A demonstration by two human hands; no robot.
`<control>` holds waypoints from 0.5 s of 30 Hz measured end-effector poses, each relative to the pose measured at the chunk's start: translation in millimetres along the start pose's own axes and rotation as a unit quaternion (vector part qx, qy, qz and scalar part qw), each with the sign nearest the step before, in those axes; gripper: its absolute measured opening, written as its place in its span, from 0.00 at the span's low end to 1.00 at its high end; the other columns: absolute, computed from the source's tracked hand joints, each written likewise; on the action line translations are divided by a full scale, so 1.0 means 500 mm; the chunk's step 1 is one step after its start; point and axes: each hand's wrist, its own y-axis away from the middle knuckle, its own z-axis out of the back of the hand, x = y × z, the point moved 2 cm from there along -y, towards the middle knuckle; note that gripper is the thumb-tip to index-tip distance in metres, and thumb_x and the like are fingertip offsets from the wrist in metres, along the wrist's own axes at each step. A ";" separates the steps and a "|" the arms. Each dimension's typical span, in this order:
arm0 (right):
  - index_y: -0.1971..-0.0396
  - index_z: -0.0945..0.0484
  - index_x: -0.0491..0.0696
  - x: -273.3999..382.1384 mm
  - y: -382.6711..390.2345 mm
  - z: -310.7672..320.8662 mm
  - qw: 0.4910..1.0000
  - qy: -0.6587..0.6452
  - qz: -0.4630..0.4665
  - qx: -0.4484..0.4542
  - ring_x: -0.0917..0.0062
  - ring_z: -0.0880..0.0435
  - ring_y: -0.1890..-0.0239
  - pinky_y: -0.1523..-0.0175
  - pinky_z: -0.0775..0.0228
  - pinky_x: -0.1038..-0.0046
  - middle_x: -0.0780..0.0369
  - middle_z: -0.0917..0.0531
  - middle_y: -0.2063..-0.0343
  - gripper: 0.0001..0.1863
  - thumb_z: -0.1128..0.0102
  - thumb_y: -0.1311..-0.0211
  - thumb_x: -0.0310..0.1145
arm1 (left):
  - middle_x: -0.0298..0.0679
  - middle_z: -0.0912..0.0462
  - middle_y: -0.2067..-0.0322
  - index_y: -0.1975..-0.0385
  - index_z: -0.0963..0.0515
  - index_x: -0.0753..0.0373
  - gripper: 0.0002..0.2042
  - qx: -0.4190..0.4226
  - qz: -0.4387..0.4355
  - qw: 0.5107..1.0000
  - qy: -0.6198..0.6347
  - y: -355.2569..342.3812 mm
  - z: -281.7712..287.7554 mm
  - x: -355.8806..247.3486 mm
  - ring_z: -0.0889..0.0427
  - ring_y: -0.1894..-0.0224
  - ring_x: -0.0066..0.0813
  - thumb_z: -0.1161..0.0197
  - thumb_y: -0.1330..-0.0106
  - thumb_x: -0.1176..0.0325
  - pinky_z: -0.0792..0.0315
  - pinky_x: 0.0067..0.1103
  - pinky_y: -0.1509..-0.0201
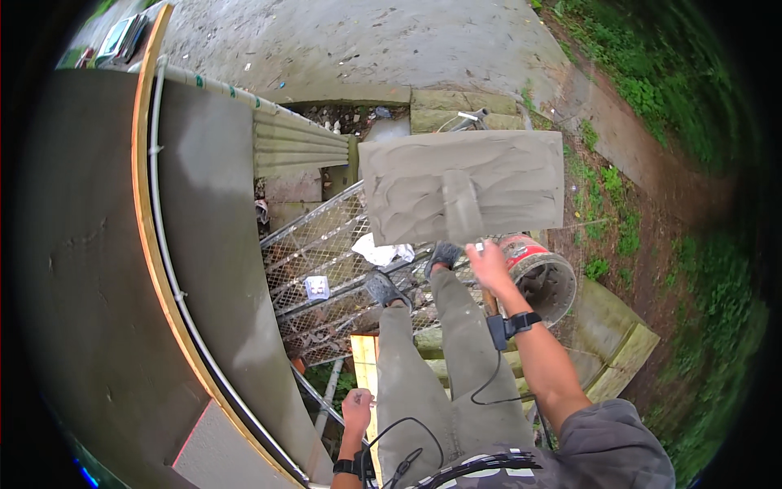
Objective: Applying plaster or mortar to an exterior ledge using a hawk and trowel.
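Trowel (463,208) lies across mortar (399,183) ahead, right hand (489,267) fingers clamped on it (a low, flat blade should scoop evenly); left hand (357,410) curls, its fingers' hold unclear.

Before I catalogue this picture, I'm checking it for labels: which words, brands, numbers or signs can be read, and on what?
No text reads clearly enough to quote.
Red bucket: pale marks, too small and blurred.
Dark shirt: white print near the lower edge, too foreshortened to read.
White pipe: green marks, too small.
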 end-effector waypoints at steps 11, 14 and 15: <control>0.59 0.27 0.35 0.176 0.073 -0.074 0.944 0.275 0.142 0.111 0.43 0.16 0.60 0.52 0.24 0.48 0.41 0.15 0.68 0.20 0.42 0.32 0.41 | 0.41 0.16 0.75 0.62 0.21 0.70 0.07 -0.044 0.034 0.998 0.015 0.008 0.096 0.106 0.20 0.79 0.22 0.42 0.31 0.73 0.25 0.20 0.74; 0.59 0.27 0.35 0.179 0.086 -0.080 0.943 0.281 0.132 0.121 0.43 0.16 0.59 0.51 0.25 0.48 0.40 0.15 0.67 0.21 0.42 0.32 0.42 | 0.39 0.18 0.78 0.64 0.19 0.71 0.09 -0.052 0.024 0.998 0.014 0.006 0.103 0.134 0.22 0.80 0.21 0.41 0.31 0.71 0.30 0.20 0.76; 0.58 0.27 0.35 0.178 0.090 -0.083 0.942 0.281 0.135 0.127 0.43 0.16 0.58 0.51 0.25 0.48 0.40 0.16 0.66 0.21 0.42 0.32 0.43 | 0.38 0.18 0.79 0.63 0.19 0.71 0.09 -0.053 0.014 0.998 -0.003 0.003 0.105 0.142 0.22 0.80 0.21 0.41 0.31 0.71 0.30 0.20 0.76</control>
